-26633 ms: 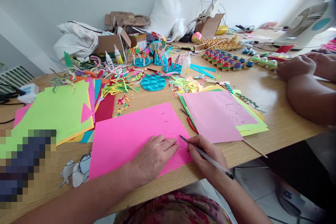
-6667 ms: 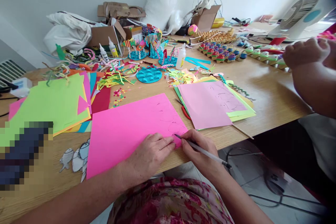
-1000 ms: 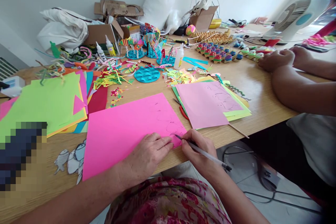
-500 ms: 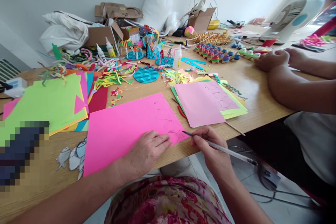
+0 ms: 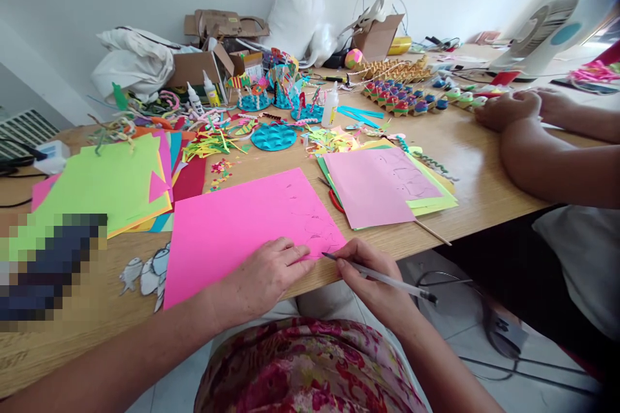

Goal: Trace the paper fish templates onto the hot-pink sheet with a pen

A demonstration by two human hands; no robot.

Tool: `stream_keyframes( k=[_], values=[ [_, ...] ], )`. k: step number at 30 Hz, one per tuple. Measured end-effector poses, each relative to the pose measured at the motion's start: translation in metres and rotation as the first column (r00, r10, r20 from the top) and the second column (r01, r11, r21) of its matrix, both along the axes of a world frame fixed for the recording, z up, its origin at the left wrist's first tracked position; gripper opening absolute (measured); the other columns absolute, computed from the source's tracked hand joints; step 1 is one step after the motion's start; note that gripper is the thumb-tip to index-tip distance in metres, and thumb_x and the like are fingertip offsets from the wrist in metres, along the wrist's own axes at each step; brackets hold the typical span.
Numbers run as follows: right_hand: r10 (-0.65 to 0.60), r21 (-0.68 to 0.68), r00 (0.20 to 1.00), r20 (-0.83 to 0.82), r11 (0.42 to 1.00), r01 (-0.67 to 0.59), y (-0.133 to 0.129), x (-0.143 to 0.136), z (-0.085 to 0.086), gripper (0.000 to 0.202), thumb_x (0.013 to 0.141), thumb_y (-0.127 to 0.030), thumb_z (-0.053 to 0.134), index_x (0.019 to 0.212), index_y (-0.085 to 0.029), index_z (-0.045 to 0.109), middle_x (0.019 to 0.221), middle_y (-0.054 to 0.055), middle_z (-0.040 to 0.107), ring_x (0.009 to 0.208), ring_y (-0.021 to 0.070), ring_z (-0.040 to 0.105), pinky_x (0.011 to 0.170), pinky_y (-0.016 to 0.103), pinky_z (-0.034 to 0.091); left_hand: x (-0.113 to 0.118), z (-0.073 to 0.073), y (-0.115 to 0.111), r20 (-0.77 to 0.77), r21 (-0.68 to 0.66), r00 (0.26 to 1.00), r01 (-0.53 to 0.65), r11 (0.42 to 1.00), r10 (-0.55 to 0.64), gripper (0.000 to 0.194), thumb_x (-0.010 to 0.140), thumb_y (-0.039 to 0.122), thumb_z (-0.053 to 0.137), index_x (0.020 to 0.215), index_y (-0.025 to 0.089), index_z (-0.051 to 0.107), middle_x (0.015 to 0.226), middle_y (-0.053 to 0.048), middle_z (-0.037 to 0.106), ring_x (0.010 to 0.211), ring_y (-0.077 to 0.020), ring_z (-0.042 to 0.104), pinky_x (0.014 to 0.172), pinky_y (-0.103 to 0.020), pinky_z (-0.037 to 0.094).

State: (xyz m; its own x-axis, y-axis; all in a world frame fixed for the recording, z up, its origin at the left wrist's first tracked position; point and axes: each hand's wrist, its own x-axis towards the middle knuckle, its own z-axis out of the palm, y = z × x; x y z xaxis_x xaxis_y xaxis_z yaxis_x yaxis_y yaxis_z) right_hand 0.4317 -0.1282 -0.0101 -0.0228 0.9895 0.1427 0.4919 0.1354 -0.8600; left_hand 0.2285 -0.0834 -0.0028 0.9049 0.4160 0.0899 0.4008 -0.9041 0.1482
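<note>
A bright pink sheet of paper [image 5: 232, 226] lies at the table's front edge, with thin drawn outlines near its right side. My left hand [image 5: 271, 271] rests flat on the lower edge of this sheet, fingers stretched out. Pinched in my right hand [image 5: 371, 277] is a clear-barrelled pen [image 5: 397, 282], its tip at the sheet's lower right corner. Just right of the sheet, a pale pink paper [image 5: 363, 190] with drawn outlines tops a small stack. Scissors with red handles [image 5: 335, 201] lie partly under that stack. Cut-out paper fish [image 5: 130, 274] lie left of the pink sheet.
Coloured papers [image 5: 116, 174] are stacked on the left. Behind are paper scraps [image 5: 208, 142], a blue scalloped disc [image 5: 274, 137], a glue bottle [image 5: 330, 106] and painted egg-carton pieces [image 5: 402, 100]. Another person's arms [image 5: 547, 155] rest on the table at right, near a fan [image 5: 547, 29].
My right hand and the pen have moved left and slightly down, so the tip sits closer to my left fingers. The view has shifted a little. My left hand stays on the sheet.
</note>
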Motion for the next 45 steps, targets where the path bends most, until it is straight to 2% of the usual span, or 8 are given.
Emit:
stream_keyframes(
  k=[10, 16, 45],
  values=[
    [0.033, 0.019, 0.993, 0.114, 0.999, -0.036, 0.002, 0.001, -0.002, 0.011, 0.073, -0.019, 0.048, 0.065, -0.017, 0.055, 0.053, -0.003, 0.056, 0.048, 0.0097, 0.047, 0.047, 0.021, 0.035, 0.004, -0.009, -0.011, 0.022, 0.075, 0.995, -0.103, 0.992, 0.102, 0.035, 0.087, 0.014, 0.043, 0.121, 0.015, 0.045, 0.117, -0.008, 0.053, 0.098, -0.0206, 0.044, 0.084, -0.034, 0.041],
    [0.028, 0.030, 0.989, 0.145, 0.999, -0.033, 0.001, -0.001, 0.000, 0.010, 0.073, -0.020, 0.048, 0.065, -0.018, 0.054, 0.053, -0.003, 0.056, 0.047, 0.0099, 0.048, 0.046, 0.020, 0.035, 0.002, -0.018, -0.012, 0.054, 0.084, 0.992, -0.118, 0.989, 0.113, 0.037, 0.086, 0.014, 0.043, 0.123, 0.016, 0.044, 0.120, -0.008, 0.050, 0.102, -0.0220, 0.041, 0.087, -0.036, 0.039],
    [0.027, 0.015, 0.985, 0.168, 0.999, -0.030, -0.001, 0.004, 0.000, 0.010, 0.075, -0.018, 0.048, 0.066, -0.017, 0.054, 0.054, -0.004, 0.054, 0.048, 0.0092, 0.046, 0.046, 0.020, 0.032, 0.002, -0.019, -0.012, 0.099, 0.020, 0.989, -0.116, 0.993, 0.113, 0.044, 0.084, 0.009, 0.044, 0.127, 0.017, 0.041, 0.123, -0.006, 0.048, 0.104, -0.0225, 0.039, 0.090, -0.036, 0.037]
  ],
)
